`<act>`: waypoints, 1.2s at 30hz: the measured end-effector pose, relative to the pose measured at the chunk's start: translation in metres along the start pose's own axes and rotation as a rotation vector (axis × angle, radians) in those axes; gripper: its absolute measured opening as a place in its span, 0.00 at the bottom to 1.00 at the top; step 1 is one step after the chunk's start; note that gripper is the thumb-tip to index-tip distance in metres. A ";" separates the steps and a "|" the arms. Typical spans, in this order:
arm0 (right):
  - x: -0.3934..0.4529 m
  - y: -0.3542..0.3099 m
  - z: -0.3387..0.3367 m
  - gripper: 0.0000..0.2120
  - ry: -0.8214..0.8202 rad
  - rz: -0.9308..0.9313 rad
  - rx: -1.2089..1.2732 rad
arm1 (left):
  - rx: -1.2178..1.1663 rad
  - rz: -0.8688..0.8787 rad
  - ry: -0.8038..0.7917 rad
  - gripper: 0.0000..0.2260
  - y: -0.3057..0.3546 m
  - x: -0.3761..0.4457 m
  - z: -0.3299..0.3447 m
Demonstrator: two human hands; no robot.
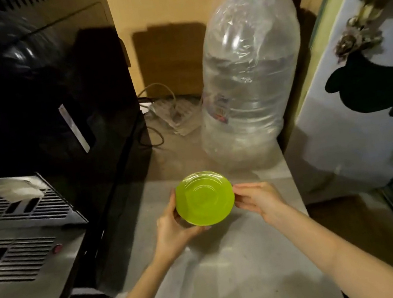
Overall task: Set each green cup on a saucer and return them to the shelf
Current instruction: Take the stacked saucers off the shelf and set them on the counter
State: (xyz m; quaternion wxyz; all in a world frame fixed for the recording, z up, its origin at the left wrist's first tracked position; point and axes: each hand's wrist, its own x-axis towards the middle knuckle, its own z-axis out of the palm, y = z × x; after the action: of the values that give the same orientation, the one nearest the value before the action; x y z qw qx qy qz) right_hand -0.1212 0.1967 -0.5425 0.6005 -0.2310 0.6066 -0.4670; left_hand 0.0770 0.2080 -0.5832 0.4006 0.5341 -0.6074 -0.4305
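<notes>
In the head view we look down at a grey desk [233,265] and we see both of our bare hands holding one green saucer [204,198] just above its surface. The left hand [174,226] supports the saucer from the left and from below, with its fingers [197,230] curled under the lower edge. The right hand [259,198] pinches the right rim, with its fingers [238,191] closed narrow on the edge. The saucer is tilted a little toward us, so its inner rings are visible.

Behind the saucer a big clear plastic water bottle [248,77] stands upright on the desk, its neck wrapped with green tape. On the left there is a black machine [44,107] with a metal drip tray [23,241] in front. Between the machine and the bottle a white power strip [172,111] lies near the wall. We cannot see any cup or shelf in this view.
</notes>
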 end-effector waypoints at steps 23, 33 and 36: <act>0.082 0.040 0.016 0.11 0.134 0.027 -0.352 | 0.354 -0.128 0.041 0.53 -0.043 0.037 0.003; 0.083 0.043 0.017 0.10 0.127 -0.083 -0.501 | 0.442 -0.042 0.007 0.59 -0.055 0.038 -0.001; 0.081 0.043 0.017 0.10 0.118 -0.083 -0.523 | 0.492 -0.034 -0.026 0.59 -0.055 0.040 -0.002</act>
State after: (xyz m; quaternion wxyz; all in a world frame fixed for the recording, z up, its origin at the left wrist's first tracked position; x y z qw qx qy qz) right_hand -0.1072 0.1429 -0.6178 0.4644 -0.3755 0.7305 -0.3312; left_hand 0.0915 0.1649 -0.6335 0.2434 0.6200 -0.6900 -0.2832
